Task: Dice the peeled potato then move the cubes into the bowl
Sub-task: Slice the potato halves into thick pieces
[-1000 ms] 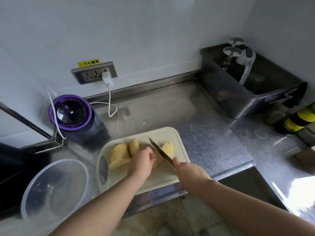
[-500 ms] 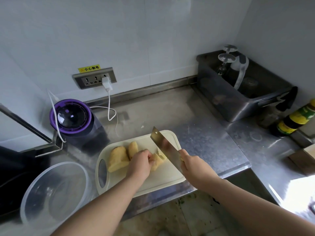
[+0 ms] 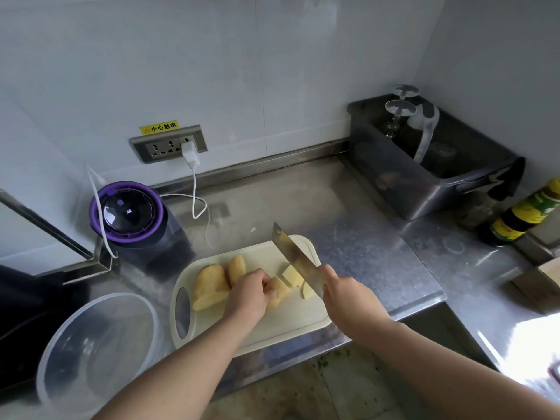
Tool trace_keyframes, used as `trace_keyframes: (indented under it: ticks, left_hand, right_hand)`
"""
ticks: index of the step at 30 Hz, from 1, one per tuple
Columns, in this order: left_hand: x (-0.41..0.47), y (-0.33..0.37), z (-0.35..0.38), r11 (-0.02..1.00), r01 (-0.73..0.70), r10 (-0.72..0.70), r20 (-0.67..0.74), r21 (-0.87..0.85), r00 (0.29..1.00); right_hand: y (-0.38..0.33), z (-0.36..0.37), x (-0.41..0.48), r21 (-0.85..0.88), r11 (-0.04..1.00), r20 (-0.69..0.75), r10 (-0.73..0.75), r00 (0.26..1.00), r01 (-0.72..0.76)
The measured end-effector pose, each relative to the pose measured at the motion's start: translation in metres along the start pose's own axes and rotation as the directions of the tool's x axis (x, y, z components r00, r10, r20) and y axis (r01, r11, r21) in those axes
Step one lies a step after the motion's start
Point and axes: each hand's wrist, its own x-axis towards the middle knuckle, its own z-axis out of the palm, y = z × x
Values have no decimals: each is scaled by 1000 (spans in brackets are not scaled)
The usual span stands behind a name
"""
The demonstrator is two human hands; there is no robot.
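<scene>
A cream cutting board (image 3: 272, 331) lies on the steel counter. Two large peeled potato pieces (image 3: 209, 286) rest on its left half. My left hand (image 3: 250, 294) presses down on a smaller potato piece (image 3: 280, 291) in the middle. My right hand (image 3: 348, 298) grips the handle of a cleaver (image 3: 295, 259), whose blade slants down just right of that piece. Cut chunks (image 3: 292, 275) lie against the blade. A clear plastic bowl (image 3: 60, 353), with nothing in it, stands left of the board.
A purple-lidded appliance (image 3: 127, 215) with a white cable stands behind the board near a wall socket (image 3: 169, 145). A dark bin (image 3: 424, 174) holding glasses sits at the back right, with bottles (image 3: 521, 216) beside it. The counter's front edge runs just below the board.
The cleaver, down in the potato a second ago, rose and tilted, then came down beside the held piece, where cut chunks now lie. My left hand has stayed on the potato.
</scene>
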Motion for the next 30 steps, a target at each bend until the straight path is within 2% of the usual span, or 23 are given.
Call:
trace_keyframes:
  ticks: [3, 7, 11, 30]
  left_hand:
    - [-1, 0, 0, 1000, -2, 1, -9, -16, 1000]
    - [-2, -3, 1, 998, 16, -18, -30, -56, 999]
    - [-2, -4, 2, 999, 13, -15, -44, -51, 999]
    - [-1, 0, 1, 1000, 18, -18, -26, 0, 1000]
  right_hand:
    - [-2, -5, -3, -36, 998, 16, -45, 999, 45]
    - [-11, -2, -10, -167, 978, 66, -114, 991, 124]
    - [-17, 4, -13, -236, 960, 91, -129, 987, 148]
    - [-22, 13, -13, -292, 935, 107, -179, 978, 203]
